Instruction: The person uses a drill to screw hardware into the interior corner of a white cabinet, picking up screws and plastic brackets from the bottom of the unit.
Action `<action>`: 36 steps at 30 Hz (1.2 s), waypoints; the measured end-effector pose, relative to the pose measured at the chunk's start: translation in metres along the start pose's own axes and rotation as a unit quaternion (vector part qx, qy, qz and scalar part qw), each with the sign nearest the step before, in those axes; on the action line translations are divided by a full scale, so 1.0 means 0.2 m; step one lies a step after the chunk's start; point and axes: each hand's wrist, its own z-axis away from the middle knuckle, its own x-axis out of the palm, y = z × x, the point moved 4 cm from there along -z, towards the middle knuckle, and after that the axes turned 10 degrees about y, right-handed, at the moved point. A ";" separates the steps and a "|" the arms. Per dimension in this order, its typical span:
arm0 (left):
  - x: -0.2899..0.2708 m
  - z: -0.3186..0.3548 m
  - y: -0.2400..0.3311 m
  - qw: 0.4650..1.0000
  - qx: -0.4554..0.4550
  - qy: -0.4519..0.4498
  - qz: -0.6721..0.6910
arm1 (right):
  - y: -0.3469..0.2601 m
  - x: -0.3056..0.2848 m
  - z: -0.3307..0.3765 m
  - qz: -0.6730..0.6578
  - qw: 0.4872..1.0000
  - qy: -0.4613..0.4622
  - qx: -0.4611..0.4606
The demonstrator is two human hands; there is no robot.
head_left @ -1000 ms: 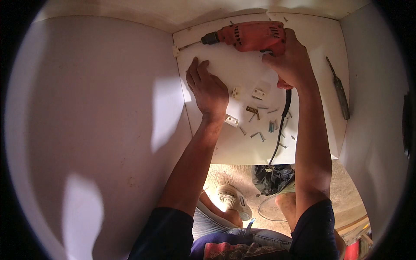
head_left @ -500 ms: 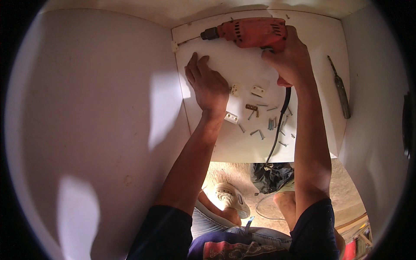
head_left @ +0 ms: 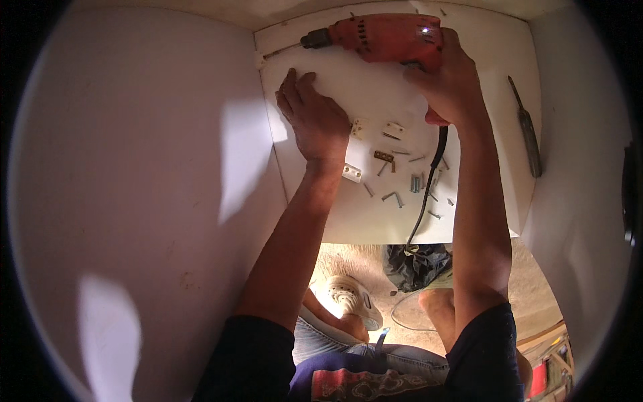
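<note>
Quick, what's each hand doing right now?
Left hand: open, pressed flat on the white panel.
Right hand: closed around the orange electric drill.

Near the top of the frame, the right hand (head_left: pixel 450 84) is wrapped around the handle of an orange drill (head_left: pixel 385 37). The drill lies sideways and its tip points left, toward the corner where a white board (head_left: pixel 348 214) meets a big white wall panel (head_left: pixel 134 167). The left hand (head_left: pixel 316 120) lies flat on the board, just below the drill. A black cord (head_left: pixel 429 187) runs down from the drill. Little screws (head_left: pixel 395 196) and small white brackets (head_left: pixel 352 172) lie on the board between the two arms. A dark screwdriver (head_left: pixel 526 134) rests at the right side. A white shoe (head_left: pixel 349 298) shows at the bottom.
</note>
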 end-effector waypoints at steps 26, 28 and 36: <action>0.01 0.00 -0.03 1.000 -0.001 -0.002 0.026 | 0.00 0.00 0.08 0.008 0.997 -0.019 0.078; 0.02 0.00 -0.03 0.999 0.005 0.014 0.044 | 0.08 -0.02 0.11 0.005 0.998 0.007 0.059; 0.02 -0.03 -0.23 0.991 0.054 0.035 0.121 | 0.25 -0.20 0.24 0.102 0.989 0.086 0.064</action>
